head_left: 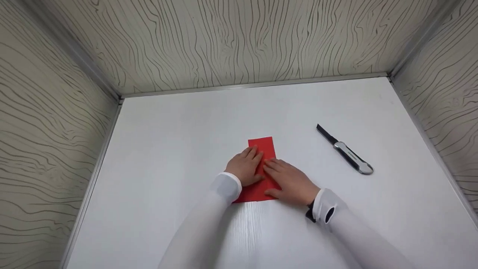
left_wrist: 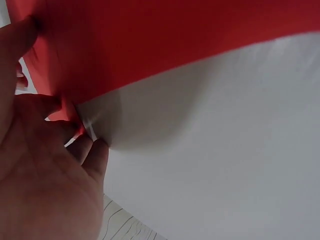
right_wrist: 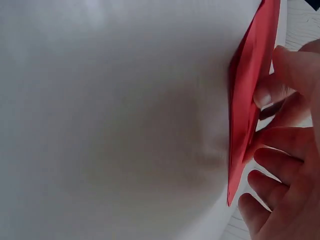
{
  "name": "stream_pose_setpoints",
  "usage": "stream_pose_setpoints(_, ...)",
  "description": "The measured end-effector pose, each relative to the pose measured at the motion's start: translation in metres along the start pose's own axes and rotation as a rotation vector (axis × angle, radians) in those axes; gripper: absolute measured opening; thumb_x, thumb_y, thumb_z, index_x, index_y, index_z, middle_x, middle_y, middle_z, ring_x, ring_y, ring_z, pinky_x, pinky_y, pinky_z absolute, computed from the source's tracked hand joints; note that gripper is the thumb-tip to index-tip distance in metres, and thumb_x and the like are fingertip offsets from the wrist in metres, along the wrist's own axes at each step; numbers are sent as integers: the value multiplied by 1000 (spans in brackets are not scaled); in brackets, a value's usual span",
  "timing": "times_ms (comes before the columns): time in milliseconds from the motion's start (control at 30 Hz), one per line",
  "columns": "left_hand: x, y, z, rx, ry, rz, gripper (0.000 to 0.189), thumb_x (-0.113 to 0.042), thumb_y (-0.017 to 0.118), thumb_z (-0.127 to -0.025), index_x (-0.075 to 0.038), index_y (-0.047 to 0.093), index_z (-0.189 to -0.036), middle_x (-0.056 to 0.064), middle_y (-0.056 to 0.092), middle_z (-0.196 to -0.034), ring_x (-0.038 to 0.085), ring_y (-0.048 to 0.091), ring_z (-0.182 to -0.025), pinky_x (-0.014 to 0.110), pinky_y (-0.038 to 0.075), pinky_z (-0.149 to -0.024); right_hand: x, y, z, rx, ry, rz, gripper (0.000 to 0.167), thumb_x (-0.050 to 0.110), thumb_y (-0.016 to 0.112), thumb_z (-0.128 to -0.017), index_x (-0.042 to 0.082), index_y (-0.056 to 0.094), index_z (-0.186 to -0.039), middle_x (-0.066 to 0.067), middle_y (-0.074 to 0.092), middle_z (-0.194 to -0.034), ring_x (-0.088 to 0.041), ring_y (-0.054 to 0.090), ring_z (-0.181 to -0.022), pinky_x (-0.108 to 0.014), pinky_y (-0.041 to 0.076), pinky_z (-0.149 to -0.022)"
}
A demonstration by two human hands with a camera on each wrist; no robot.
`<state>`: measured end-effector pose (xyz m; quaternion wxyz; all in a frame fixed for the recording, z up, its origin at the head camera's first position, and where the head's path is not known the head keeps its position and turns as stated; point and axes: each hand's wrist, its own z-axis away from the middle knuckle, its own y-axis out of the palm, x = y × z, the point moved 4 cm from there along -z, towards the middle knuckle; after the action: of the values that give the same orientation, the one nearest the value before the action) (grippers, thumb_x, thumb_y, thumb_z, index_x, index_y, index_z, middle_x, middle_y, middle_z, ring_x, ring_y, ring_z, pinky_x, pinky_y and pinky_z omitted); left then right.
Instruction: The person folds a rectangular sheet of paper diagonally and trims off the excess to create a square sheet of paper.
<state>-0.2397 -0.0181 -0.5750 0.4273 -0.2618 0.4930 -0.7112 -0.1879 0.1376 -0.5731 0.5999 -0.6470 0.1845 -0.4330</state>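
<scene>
A sheet of red paper (head_left: 257, 194) lies on the white table, its long shape running away from the person. My left hand (head_left: 244, 168) rests on the paper's left side, fingers pointing forward and thumb toward the middle. From the other side, my right hand (head_left: 293, 183) presses on the paper with extended fingers, its thumb near the lower right corner. Folded layers of the red paper (right_wrist: 245, 90) show in the right wrist view, slightly parted along the near edge. The hands cover much of the paper's middle.
A utility knife (head_left: 351, 156) with a grey and black handle and a dark blade lies to the right of the paper. The white table (head_left: 168, 149) is bordered by wood-grain panels (head_left: 231, 45) at the back and both sides.
</scene>
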Motion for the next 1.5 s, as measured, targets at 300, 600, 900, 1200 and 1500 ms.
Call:
stream_pose_setpoints(300, 11, 10, 9, -92, 33, 46, 84, -53, 58, -100, -18, 18, -165, 6, 12, -171, 27, 13, -156, 38, 23, -122, 7, 10, -7, 27, -13, -18, 71, 42, 71, -94, 15, 47, -155, -14, 39, -161, -32, 34, -149, -48, 36, -116)
stream_pose_setpoints(600, 4, 18, 54, -163, 52, -14, 87, -50, 62, -98, -13, 20, -165, 8, 14, -171, 28, 9, -157, 38, 18, -123, 8, 12, -9, 2, -17, -11, 71, 44, 71, -93, 14, 49, -154, -13, 40, -159, -32, 37, -146, -48, 35, -117)
stream_pose_setpoints(900, -1, 44, 106, -131, 42, 151, 81, -47, 67, -96, -15, 31, -162, 5, 28, -167, 27, 26, -153, 40, 36, -116, 13, 15, -8, 10, 9, -21, 72, 42, 72, -91, 14, 50, -153, -11, 40, -159, -31, 36, -146, -47, 35, -117)
stream_pose_setpoints(1200, -5, 41, 100, -141, 53, 119, 64, -41, 56, -104, -10, 41, -157, 7, 37, -163, 27, 34, -150, 37, 36, -116, 23, 13, -22, 8, -29, 13, 76, 40, 69, -92, 11, 41, -157, -10, 26, -167, -31, 22, -153, -46, 26, -121)
stream_pose_setpoints(1500, -13, 28, 92, -139, 28, 185, 58, -34, 59, -103, -8, 48, -153, 9, 43, -159, 28, 39, -146, 39, 42, -112, 16, 17, -25, 108, -2, 65, 81, 50, 58, -98, 10, 28, -162, -8, 21, -169, -30, 15, -156, -44, 20, -123)
